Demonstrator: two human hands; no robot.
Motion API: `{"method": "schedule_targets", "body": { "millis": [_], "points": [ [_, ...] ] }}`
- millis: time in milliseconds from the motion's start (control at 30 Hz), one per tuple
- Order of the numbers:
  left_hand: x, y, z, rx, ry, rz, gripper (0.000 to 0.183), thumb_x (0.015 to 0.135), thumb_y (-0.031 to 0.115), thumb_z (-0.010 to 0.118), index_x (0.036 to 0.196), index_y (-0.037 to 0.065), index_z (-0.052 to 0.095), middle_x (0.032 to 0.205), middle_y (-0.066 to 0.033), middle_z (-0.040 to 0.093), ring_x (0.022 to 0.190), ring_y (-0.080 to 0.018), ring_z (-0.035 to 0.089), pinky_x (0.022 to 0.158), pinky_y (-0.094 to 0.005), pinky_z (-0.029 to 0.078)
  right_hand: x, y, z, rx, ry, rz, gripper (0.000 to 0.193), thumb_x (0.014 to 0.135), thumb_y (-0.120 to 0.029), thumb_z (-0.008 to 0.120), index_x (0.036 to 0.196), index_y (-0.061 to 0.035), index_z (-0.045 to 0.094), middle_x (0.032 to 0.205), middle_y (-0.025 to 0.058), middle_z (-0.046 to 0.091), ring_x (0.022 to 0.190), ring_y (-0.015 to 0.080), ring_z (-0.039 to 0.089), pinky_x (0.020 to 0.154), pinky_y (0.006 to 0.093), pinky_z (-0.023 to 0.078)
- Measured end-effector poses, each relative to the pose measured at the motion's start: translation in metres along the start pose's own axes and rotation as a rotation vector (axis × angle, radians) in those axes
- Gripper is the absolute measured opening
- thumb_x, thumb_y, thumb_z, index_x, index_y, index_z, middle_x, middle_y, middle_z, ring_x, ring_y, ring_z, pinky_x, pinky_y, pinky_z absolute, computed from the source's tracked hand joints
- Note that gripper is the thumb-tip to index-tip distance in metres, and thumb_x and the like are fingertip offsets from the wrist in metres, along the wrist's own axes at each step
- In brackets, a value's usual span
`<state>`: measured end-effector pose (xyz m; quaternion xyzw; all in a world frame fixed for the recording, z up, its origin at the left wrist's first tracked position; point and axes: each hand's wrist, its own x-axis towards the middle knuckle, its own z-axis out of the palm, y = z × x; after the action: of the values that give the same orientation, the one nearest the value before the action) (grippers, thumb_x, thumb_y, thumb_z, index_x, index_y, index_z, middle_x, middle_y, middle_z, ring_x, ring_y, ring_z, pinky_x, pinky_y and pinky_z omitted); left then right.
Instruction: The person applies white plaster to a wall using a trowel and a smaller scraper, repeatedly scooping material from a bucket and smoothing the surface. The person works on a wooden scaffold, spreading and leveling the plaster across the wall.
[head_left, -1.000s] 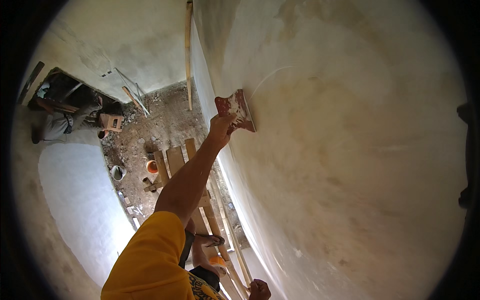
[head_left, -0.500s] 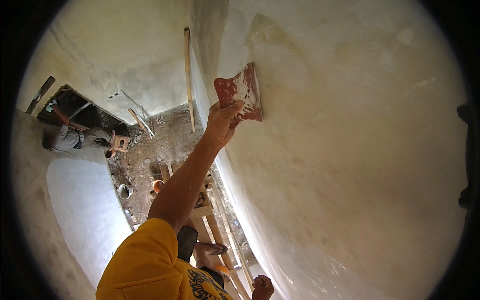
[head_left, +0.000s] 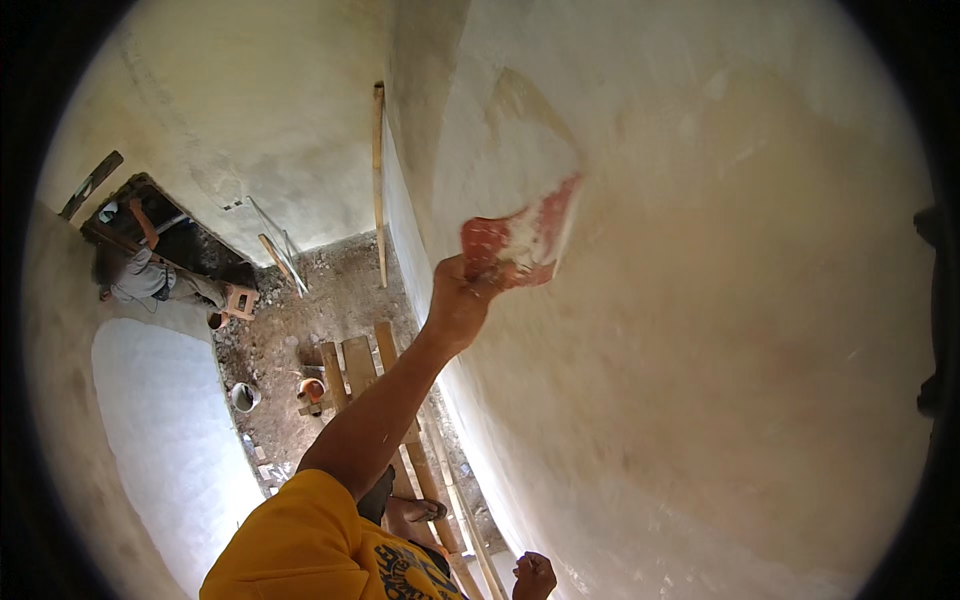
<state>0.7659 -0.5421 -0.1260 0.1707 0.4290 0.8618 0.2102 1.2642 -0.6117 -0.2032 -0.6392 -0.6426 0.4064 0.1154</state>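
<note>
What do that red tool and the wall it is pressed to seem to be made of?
The red trowel, held in the left hand, looks like a flat plastic or painted blade, though white paste smeared over it leaves that open. The wall looks like cement plaster, matte and blotchy beige, with a smoother white skim coat where the blade works.

Camera setup: one head-worn fisheye view.
You look steeply down along the plastered wall (head_left: 700,350) close on your right; rubble floor (head_left: 330,290) far below; edges bend at the rim.
</note>
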Motion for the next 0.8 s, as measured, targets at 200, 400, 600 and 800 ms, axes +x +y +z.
{"method": "schedule_targets", "body": {
  "millis": [200,400,600,800],
  "points": [
    [0.102,-0.005,-0.04,0.487,0.45,0.509,0.026,0.098,0.006,0.062,0.12,-0.005,0.068,0.094,-0.009,0.076,0.082,-0.0134,0.064,0.078,-0.0306,0.051,0.004,0.015,-0.003,-0.043,0.037,-0.04,0.019,0.092,-0.009,0.064,0.105,0.0019,0.072,0.092,0.0097,0.071,0.075,0.0178,0.066,0.069,0.0321,0.057],
    [0.192,-0.009,0.013,0.609,0.39,0.566,0.048,0.091,-0.004,0.057,0.138,0.005,0.064,0.096,-0.0186,0.076,0.082,-0.0212,0.072,0.079,-0.0312,0.054,-0.009,-0.008,-0.003,0.015,0.048,0.066,0.018,0.093,-0.012,0.065,0.104,0.0011,0.073,0.09,0.0086,0.071,0.076,0.0173,0.066,0.069,0.0316,0.056],
    [0.11,-0.04,0.012,0.612,0.175,0.489,0.029,0.097,0.007,0.064,0.124,0.003,0.07,0.099,-0.0165,0.075,0.086,-0.0225,0.072,0.078,-0.0336,0.055,-0.015,-0.047,0.008,0.015,0.038,0.039,0.02,0.093,-0.014,0.065,0.104,0.0003,0.073,0.089,0.0089,0.072,0.075,0.0174,0.067,0.07,0.0332,0.057],
    [0.163,-0.078,-0.088,0.025,0.467,-0.029,0.005,0.095,0.003,0.066,0.097,-0.001,0.067,0.084,0.0004,0.063,0.071,-0.009,0.055,0.063,-0.0302,0.049,0.006,-0.082,0.014,-0.035,0.036,0.016,0.021,0.092,-0.016,0.066,0.103,0.0007,0.072,0.087,0.01,0.072,0.074,0.0175,0.068,0.068,0.0323,0.056]
  ]
}}
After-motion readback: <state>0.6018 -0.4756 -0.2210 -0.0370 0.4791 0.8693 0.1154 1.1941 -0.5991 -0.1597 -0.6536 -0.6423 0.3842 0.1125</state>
